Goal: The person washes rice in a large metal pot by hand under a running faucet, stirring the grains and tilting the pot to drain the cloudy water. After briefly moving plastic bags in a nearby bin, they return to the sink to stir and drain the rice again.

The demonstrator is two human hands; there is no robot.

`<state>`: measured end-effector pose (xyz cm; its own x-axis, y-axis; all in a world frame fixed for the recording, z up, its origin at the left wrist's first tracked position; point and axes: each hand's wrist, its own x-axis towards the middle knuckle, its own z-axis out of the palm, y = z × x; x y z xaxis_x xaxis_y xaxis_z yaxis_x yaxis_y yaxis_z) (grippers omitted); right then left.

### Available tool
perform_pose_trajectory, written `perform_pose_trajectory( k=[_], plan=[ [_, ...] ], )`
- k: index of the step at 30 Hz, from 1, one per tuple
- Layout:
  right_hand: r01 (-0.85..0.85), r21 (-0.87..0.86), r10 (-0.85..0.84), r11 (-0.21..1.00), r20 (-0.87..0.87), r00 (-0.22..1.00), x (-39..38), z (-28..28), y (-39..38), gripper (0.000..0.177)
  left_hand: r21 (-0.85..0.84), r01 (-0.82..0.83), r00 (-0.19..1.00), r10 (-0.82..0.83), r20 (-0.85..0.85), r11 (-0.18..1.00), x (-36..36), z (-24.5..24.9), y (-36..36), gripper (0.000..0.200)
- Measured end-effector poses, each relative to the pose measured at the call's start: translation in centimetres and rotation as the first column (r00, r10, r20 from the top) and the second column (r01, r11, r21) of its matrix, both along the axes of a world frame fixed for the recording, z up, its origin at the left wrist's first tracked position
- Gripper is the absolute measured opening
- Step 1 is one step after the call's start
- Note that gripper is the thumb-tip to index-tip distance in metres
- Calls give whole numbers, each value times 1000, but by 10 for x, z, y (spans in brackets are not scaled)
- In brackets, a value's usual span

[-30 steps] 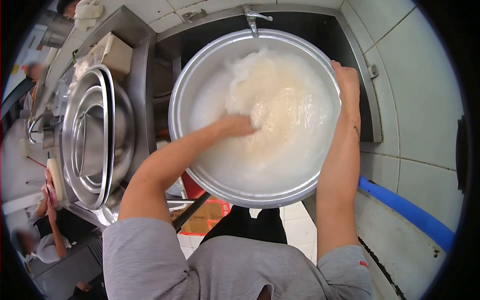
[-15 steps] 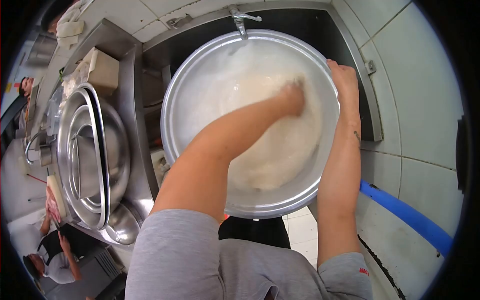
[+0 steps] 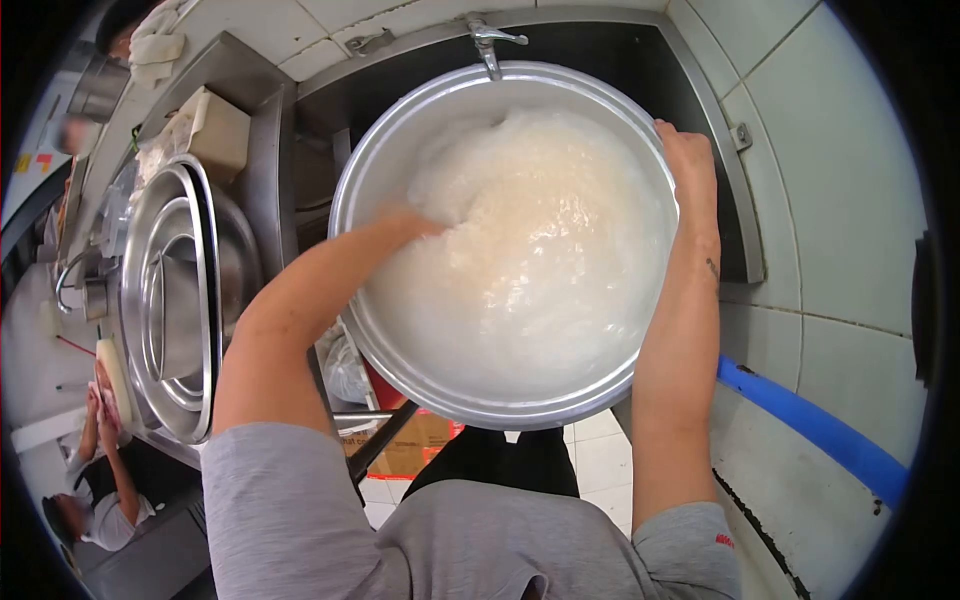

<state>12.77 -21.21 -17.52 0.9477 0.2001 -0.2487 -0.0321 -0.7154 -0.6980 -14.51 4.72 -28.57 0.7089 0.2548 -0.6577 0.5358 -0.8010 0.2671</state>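
Note:
A wide metal basin [image 3: 515,408] stands under the tap [image 3: 488,45], holding cloudy, cream-white liquid [image 3: 545,240] with a swirling, glistening surface. My left hand [image 3: 415,222] is at the left side of this liquid, smeared by motion. Its fingers are partly under the surface, so their pose is hidden. On the right, my right hand [image 3: 690,165] grips the basin's rim, with fingertips over the edge near the top right.
Stacked metal bowls [image 3: 200,300] and a beige container [image 3: 220,135] sit on the left counter. A blue hose [image 3: 815,425] runs along the lower right by the tiled wall [image 3: 840,180]. Another person [image 3: 100,515] handles meat at lower left. Below the basin lies a cardboard box [image 3: 410,445].
My left hand has swept from the right side of the basin to the left, and the liquid has swirled round. The right hand keeps its place on the rim.

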Motion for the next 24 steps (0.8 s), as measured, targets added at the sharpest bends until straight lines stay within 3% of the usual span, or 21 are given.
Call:
perform_pose_trajectory(
  k=[5, 7, 11, 13, 15, 17, 19, 21, 24],
  plan=[
    [35, -31, -34, 999, 36, 999, 8, -16, 0, 52, -233, 60, 998, -60, 7, 971, -22, 14, -98, 52],
    [-8, -62, 6, 998, -34, 999, 5, -5, 0, 55, -359, 68, 997, -48, 64, 931, -13, 19, -146, 49],
    [30, -79, -29, 996, 13, 1000, 5, -10, 1, 56, -613, 37, 940, 181, 290, 789, 32, 18, -218, 45],
    [37, -75, -35, 996, 33, 999, 9, -18, 0, 55, -449, 156, 930, 22, 367, 880, 72, 25, -227, 43],
    [32, -63, -30, 998, 39, 999, 11, -18, 0, 53, -122, 423, 862, -357, 359, 898, 110, 34, -217, 33],
    [11, -44, -10, 999, 22, 1000, 9, -13, -1, 52, 97, 362, 759, -354, 547, 927, 136, -2, -187, 24],
    [18, -43, -18, 999, -1, 1000, 5, -7, 0, 51, 499, 328, 713, -557, 427, 802, 158, -30, -153, 21],
    [9, -40, -9, 999, -8, 1000, 2, -4, 1, 51, 383, 187, 872, -333, 360, 904, 159, -16, -122, 29],
    [-16, -41, 16, 999, -1, 1000, 1, -1, 0, 50, 383, 187, 938, -280, 203, 905, 132, 12, -98, 41]
  ],
)
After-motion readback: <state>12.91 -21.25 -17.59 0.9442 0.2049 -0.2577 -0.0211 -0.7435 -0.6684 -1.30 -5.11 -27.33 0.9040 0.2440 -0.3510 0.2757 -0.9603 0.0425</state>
